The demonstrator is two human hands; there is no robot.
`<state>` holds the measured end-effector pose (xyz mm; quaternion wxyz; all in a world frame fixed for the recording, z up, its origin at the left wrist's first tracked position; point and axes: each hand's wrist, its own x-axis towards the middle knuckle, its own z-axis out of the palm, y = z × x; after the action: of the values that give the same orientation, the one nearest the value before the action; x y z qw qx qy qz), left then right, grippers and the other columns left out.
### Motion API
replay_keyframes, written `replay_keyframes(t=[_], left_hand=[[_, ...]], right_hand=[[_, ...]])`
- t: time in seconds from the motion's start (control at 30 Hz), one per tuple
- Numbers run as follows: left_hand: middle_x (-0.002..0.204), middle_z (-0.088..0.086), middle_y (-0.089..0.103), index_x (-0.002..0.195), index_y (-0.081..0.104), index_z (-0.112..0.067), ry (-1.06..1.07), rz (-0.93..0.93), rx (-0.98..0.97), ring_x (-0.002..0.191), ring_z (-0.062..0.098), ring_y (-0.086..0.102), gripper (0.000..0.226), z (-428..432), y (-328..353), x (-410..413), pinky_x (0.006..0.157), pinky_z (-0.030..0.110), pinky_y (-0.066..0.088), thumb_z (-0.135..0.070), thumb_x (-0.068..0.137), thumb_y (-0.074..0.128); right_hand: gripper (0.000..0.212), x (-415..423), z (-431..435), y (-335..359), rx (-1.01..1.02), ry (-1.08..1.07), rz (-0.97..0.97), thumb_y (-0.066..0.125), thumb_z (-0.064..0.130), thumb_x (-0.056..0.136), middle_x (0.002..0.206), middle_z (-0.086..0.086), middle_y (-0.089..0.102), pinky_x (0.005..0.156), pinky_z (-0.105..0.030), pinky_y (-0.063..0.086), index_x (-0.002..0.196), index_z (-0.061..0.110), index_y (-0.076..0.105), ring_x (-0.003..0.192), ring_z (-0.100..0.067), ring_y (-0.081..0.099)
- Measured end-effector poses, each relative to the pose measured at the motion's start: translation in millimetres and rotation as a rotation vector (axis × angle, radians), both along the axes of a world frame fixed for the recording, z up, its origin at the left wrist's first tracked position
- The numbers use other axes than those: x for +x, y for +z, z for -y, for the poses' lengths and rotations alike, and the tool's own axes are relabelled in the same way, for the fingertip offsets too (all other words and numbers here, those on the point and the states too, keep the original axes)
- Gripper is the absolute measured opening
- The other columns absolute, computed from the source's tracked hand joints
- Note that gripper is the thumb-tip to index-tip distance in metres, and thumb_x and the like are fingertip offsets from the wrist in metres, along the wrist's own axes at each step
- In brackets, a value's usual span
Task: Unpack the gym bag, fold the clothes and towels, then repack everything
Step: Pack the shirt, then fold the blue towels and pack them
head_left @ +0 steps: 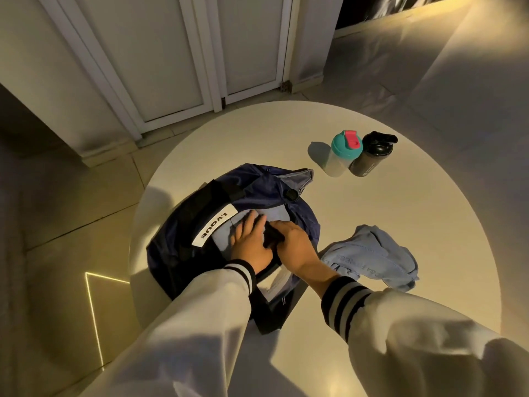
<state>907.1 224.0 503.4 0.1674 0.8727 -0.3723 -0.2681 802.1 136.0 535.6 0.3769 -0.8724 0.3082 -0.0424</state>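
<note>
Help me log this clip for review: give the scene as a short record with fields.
table: round, white
bag: navy, open, on table's near left
left hand: flat on pale blue cloth in bag
right hand: grips dark item at bag's opening
garment: pale blue, crumpled, right of bag
bottles: teal-lid bottle and black bottle, upright, side by side, far right

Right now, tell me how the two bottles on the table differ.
The teal-lidded bottle has a teal lid with a pink flip cap; the black bottle has an all-black lid. The teal-lidded bottle's body is pale, while the black bottle's body is dark with small pale print near its base. Both stand upright, side by side on the round table, beyond the bag.
</note>
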Motion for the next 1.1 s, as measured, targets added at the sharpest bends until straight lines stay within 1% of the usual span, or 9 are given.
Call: replay_keyframes(t=[0.1, 0.17, 0.23, 0.33, 0.47, 0.53, 0.67, 0.9, 1.1], left_hand=[[0.168, -0.005, 0.009, 0.155, 0.028, -0.035, -0.015, -0.002, -0.005, 0.153, 0.021, 0.006, 0.073, -13, 0, -17, 0.125, 0.044, 0.004, -0.036, 0.091, 0.063], [0.160, -0.002, 0.032, 0.147, 0.042, -0.033, 0.061, 0.085, -0.033, 0.149, 0.023, 0.023, 0.060, -15, 11, -32, 0.123, 0.043, 0.015, -0.034, 0.091, 0.063], [0.141, 0.000, 0.056, 0.135, 0.057, -0.029, 0.193, 0.103, -0.180, 0.136, 0.023, 0.043, 0.043, -8, 32, -52, 0.116, 0.041, 0.030, -0.024, 0.092, 0.060], [0.122, 0.000, 0.064, 0.121, 0.067, -0.025, 0.201, 0.007, -0.398, 0.117, 0.023, 0.053, 0.032, 10, 58, -88, 0.102, 0.039, 0.043, -0.014, 0.093, 0.056], [0.110, 0.001, 0.068, 0.109, 0.071, -0.020, 0.147, -0.221, -0.345, 0.095, 0.020, 0.062, 0.024, 25, 52, -139, 0.081, 0.027, 0.047, -0.010, 0.095, 0.054], [0.114, 0.004, 0.071, 0.113, 0.071, -0.019, 0.088, -0.267, -0.204, 0.099, 0.024, 0.065, 0.026, 32, 32, -161, 0.082, 0.026, 0.047, -0.011, 0.096, 0.053], [0.134, 0.011, 0.063, 0.128, 0.067, -0.010, -0.012, -0.299, -0.039, 0.125, 0.029, 0.057, 0.034, 49, -1, -201, 0.108, 0.035, 0.042, -0.008, 0.097, 0.053], [0.146, 0.023, 0.049, 0.135, 0.053, 0.009, -0.019, -0.311, -0.010, 0.133, 0.041, 0.045, 0.038, 76, -38, -229, 0.107, 0.039, 0.036, 0.001, 0.098, 0.047], [0.162, 0.002, 0.031, 0.150, 0.047, -0.020, -0.138, -0.216, -0.064, 0.150, 0.022, 0.027, 0.050, 75, -74, -237, 0.119, 0.029, 0.023, -0.013, 0.100, 0.056]], right_hand=[[0.054, -23, 2, -1, -0.074, -0.013, -0.005, 0.048, 0.002, 0.083, 0.131, -0.008, 0.061, 0.108, -0.030, 0.038, 0.135, 0.013, 0.061, 0.125, -0.027, 0.051], [0.047, -41, -2, 1, -0.149, -0.041, 0.043, 0.049, 0.008, 0.086, 0.133, -0.012, 0.057, 0.111, -0.034, 0.038, 0.131, 0.008, 0.063, 0.126, -0.029, 0.049], [0.043, -58, -5, 7, -0.161, -0.115, 0.086, 0.051, 0.009, 0.088, 0.132, -0.015, 0.055, 0.108, -0.036, 0.039, 0.129, 0.005, 0.062, 0.123, -0.031, 0.049], [0.043, -82, 1, 19, -0.109, -0.210, 0.062, 0.051, 0.009, 0.093, 0.127, -0.015, 0.056, 0.097, -0.036, 0.042, 0.136, 0.009, 0.056, 0.116, -0.032, 0.051], [0.033, -128, 19, 15, 0.023, -0.229, -0.087, 0.049, 0.019, 0.091, 0.112, -0.011, 0.065, 0.083, -0.036, 0.047, 0.119, 0.016, 0.066, 0.104, -0.031, 0.059], [0.033, -156, 24, 10, 0.088, -0.201, -0.099, 0.046, 0.022, 0.087, 0.106, -0.010, 0.069, 0.079, -0.037, 0.052, 0.110, 0.018, 0.070, 0.096, -0.033, 0.064], [0.029, -203, 34, -13, 0.092, -0.210, -0.133, 0.054, 0.006, 0.093, 0.120, -0.016, 0.063, 0.092, -0.042, 0.048, 0.119, 0.006, 0.068, 0.110, -0.037, 0.058], [0.036, -238, 65, -50, 0.058, -0.153, -0.144, 0.056, 0.010, 0.094, 0.140, -0.016, 0.049, 0.108, -0.039, 0.038, 0.129, 0.006, 0.062, 0.127, -0.037, 0.047], [0.045, -250, 96, -86, -0.060, -0.043, -0.296, 0.052, 0.027, 0.098, 0.165, -0.007, 0.011, 0.122, -0.044, 0.008, 0.143, 0.028, 0.050, 0.151, -0.034, 0.005]])
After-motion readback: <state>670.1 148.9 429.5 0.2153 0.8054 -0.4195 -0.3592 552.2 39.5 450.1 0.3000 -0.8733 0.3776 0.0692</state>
